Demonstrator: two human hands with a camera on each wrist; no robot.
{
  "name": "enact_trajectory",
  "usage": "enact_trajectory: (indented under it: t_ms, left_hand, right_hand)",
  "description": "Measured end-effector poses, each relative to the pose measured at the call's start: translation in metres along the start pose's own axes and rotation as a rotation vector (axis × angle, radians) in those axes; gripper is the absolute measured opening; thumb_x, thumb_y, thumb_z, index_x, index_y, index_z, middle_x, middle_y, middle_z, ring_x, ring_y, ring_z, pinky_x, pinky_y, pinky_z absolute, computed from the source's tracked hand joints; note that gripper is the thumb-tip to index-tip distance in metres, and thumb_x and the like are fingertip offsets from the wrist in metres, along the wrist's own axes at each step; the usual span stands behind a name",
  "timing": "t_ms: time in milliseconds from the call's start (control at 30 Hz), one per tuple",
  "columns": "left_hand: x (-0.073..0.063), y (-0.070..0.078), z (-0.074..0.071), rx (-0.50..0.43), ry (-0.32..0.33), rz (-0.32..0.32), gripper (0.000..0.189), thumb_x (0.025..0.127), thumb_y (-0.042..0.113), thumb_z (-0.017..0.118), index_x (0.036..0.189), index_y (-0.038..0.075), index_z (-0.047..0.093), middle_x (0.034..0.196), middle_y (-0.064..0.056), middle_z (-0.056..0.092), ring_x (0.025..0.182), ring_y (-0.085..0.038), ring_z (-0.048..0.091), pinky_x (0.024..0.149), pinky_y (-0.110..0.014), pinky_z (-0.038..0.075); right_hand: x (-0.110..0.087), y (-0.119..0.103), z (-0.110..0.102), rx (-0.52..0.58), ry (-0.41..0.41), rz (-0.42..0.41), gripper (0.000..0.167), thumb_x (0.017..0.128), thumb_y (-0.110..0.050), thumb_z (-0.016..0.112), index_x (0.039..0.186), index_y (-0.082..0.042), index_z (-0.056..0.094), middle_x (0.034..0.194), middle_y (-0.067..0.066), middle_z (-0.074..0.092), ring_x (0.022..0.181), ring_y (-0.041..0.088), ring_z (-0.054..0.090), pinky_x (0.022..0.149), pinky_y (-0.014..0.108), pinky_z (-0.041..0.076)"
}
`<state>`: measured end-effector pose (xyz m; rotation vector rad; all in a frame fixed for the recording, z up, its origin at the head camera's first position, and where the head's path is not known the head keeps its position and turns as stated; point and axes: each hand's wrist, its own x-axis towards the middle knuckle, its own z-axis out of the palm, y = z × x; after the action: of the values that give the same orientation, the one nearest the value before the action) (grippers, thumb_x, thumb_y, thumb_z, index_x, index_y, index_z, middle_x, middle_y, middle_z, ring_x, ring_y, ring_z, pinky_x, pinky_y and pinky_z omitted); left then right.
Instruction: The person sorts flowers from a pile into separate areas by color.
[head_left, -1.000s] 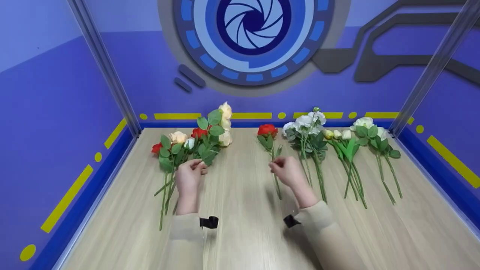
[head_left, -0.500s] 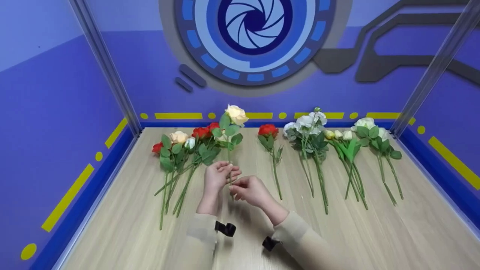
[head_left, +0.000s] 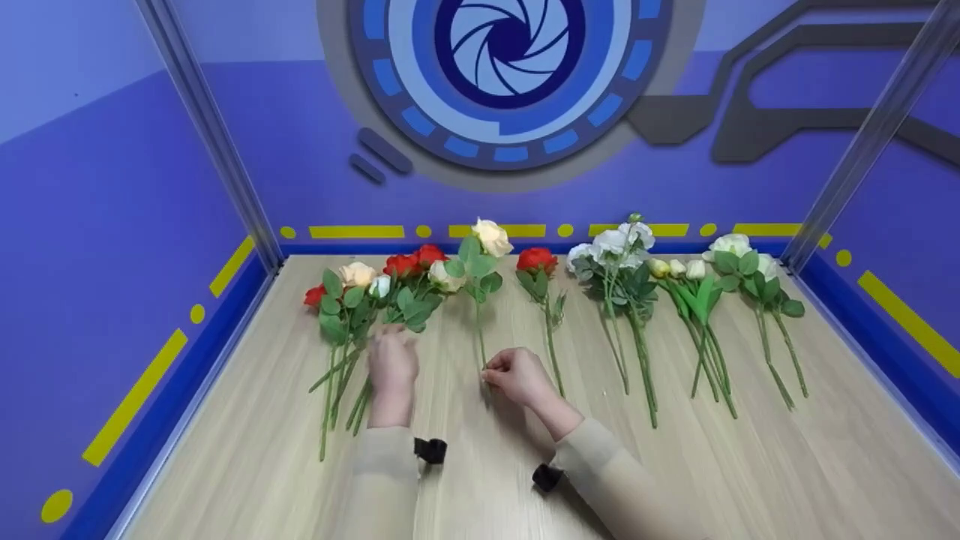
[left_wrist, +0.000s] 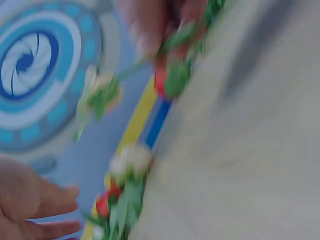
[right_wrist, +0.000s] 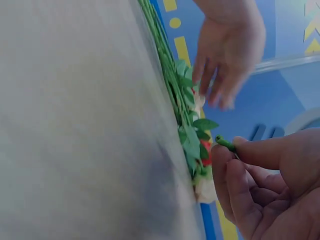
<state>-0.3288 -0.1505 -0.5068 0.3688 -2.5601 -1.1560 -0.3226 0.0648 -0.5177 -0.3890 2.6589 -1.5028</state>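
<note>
My right hand [head_left: 520, 379] pinches the lower stem of a cream artificial rose [head_left: 493, 237] between thumb and fingertips. The bloom points away, toward the back wall. In the right wrist view the cut end of the stem [right_wrist: 226, 143] sticks out of the pinch. My left hand [head_left: 393, 367] is apart from that rose, over the stems of the left group, blurred by motion. Its fingers [right_wrist: 220, 85] are extended and hold nothing in the right wrist view. Beyond it lie red roses [head_left: 403, 265], a peach rose [head_left: 357, 274] and a pale cream rose [head_left: 445, 277].
Right of the held rose lies a single red rose [head_left: 537, 260]. Further right are white flowers [head_left: 611, 246], white tulips [head_left: 686, 270] and white roses [head_left: 729, 246], stems toward me. Blue walls enclose the wooden table [head_left: 480, 480] at the back and sides.
A cream rose was brought from the left group to the middle by the left hand. The right hand came left and took its stem; the left hand let go and swung back left.
</note>
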Motion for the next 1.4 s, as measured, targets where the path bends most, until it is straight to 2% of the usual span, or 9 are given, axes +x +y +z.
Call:
enact_trajectory:
  t_ms: [100,200,467,600,767,933,1100,1200,1400]
  left_hand:
    - [0.006,-0.017,-0.01,0.12,0.019,-0.087,0.045,0.099,0.006,0.062,0.144,0.005,0.057,0.155,-0.021,0.048,0.144,-0.046,0.043,0.114,-0.064,0.039]
    - [0.009,-0.03,-0.018,0.171,-0.016,-0.153,0.052,0.099,0.006,0.061,0.15,0.008,0.051,0.161,-0.021,0.042,0.147,-0.046,0.038,0.116,-0.065,0.035]
    - [0.007,-0.048,-0.025,0.272,-0.052,-0.235,0.048,0.101,0.002,0.046,0.148,0.006,0.053,0.155,-0.027,0.046,0.144,-0.047,0.039,0.117,-0.061,0.032]
    - [0.007,-0.051,-0.027,0.313,-0.047,-0.282,0.04,0.102,0.004,0.042,0.138,0.002,0.061,0.151,-0.032,0.047,0.141,-0.05,0.038,0.114,-0.061,0.032]
    - [0.008,-0.056,-0.031,0.308,0.012,-0.333,0.033,0.101,0.005,0.047,0.126,0.005,0.069,0.137,-0.031,0.057,0.132,-0.049,0.045,0.108,-0.058,0.037]
    - [0.007,-0.057,-0.037,0.27,0.055,-0.349,0.027,0.1,0.005,0.052,0.118,0.007,0.072,0.126,-0.028,0.062,0.123,-0.048,0.051,0.105,-0.059,0.041]
    - [0.007,-0.054,-0.044,0.228,0.043,-0.34,0.034,0.101,0.001,0.049,0.123,0.012,0.072,0.129,-0.023,0.066,0.122,-0.047,0.056,0.108,-0.06,0.039]
    - [0.008,-0.049,-0.051,0.195,0.03,-0.335,0.036,0.1,-0.001,0.049,0.126,0.013,0.069,0.125,-0.02,0.07,0.116,-0.046,0.062,0.106,-0.059,0.039]
    - [0.008,-0.042,-0.062,0.135,-0.036,-0.351,0.029,0.099,0.006,0.057,0.128,0.003,0.061,0.126,-0.027,0.068,0.116,-0.047,0.064,0.098,-0.059,0.049]
  right_hand:
    - [0.003,0.007,-0.002,-0.042,0.016,0.023,0.008,0.089,-0.006,0.077,0.084,0.0,0.077,0.073,0.007,0.075,0.059,0.003,0.057,0.057,0.019,0.045]
    - [0.005,0.012,-0.003,-0.07,0.027,0.044,0.007,0.088,-0.005,0.078,0.082,-0.001,0.076,0.071,0.004,0.073,0.058,0.003,0.055,0.056,0.019,0.045]
    - [0.007,0.021,-0.001,-0.097,0.018,0.088,0.01,0.087,-0.005,0.079,0.078,-0.001,0.076,0.069,0.001,0.071,0.056,0.004,0.055,0.054,0.017,0.044]
    - [0.007,0.022,0.001,-0.125,0.017,0.07,0.01,0.087,-0.007,0.079,0.078,-0.002,0.077,0.07,0.003,0.073,0.057,0.004,0.056,0.054,0.018,0.044]
    - [0.005,0.019,0.003,-0.107,-0.026,0.084,0.009,0.087,-0.009,0.08,0.08,-0.004,0.078,0.073,0.005,0.076,0.057,0.004,0.06,0.056,0.019,0.048]
    - [0.003,0.016,0.006,0.001,-0.074,0.154,0.009,0.088,-0.007,0.079,0.08,-0.003,0.077,0.07,0.006,0.076,0.053,0.005,0.063,0.054,0.02,0.053]
    - [0.003,0.017,0.007,0.096,-0.101,0.202,0.011,0.09,-0.004,0.077,0.08,-0.003,0.072,0.067,0.004,0.074,0.049,0.007,0.063,0.051,0.022,0.056]
    - [0.002,0.018,0.007,0.093,-0.104,0.185,0.011,0.089,-0.004,0.078,0.081,-0.003,0.071,0.067,0.005,0.073,0.05,0.008,0.062,0.051,0.023,0.056]
    - [0.003,0.018,0.006,0.071,-0.108,0.172,0.011,0.09,-0.006,0.078,0.082,-0.002,0.071,0.067,0.005,0.072,0.049,0.008,0.062,0.05,0.023,0.055]
